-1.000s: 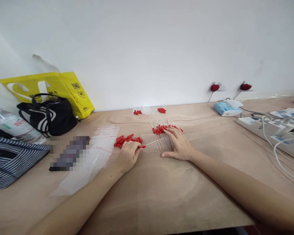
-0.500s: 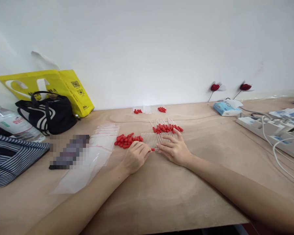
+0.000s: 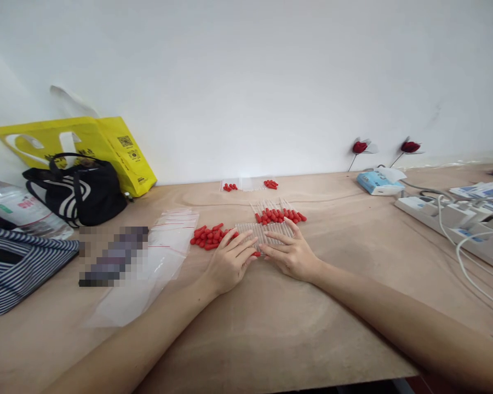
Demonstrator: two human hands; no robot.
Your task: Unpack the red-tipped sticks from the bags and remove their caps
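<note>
My left hand [image 3: 230, 264] rests at the near left of a row of clear glass tubes [image 3: 250, 229], several fingers stretched over them. Its thumb side closes at a red rubber bulb [image 3: 256, 254]. Facing it, my right hand [image 3: 293, 255] has its upper fingers spread across the row, while the lower fingertips are closed on a glass tube in line with that bulb; the thumb is hidden. Loose red bulbs [image 3: 207, 236] lie heaped left of the row. Behind it, droppers with red bulbs [image 3: 279, 215] lie side by side, tips pointing to the wall.
Clear zip bags [image 3: 164, 257] and a pixelated dark item lie left, beyond them a striped pouch [image 3: 28, 268], bottle [image 3: 24, 205], black bag [image 3: 82, 191] and yellow bag [image 3: 135, 164]. Bagged bulbs [image 3: 230, 187] lie by the wall. Tissues [image 3: 380, 182] and a power strip [image 3: 456, 224] stand right.
My left fingers have uncurled and stretched out over the tubes. My right hand stays nearly in place, its fingers slightly shifted. The red bulb remains between the hands.
</note>
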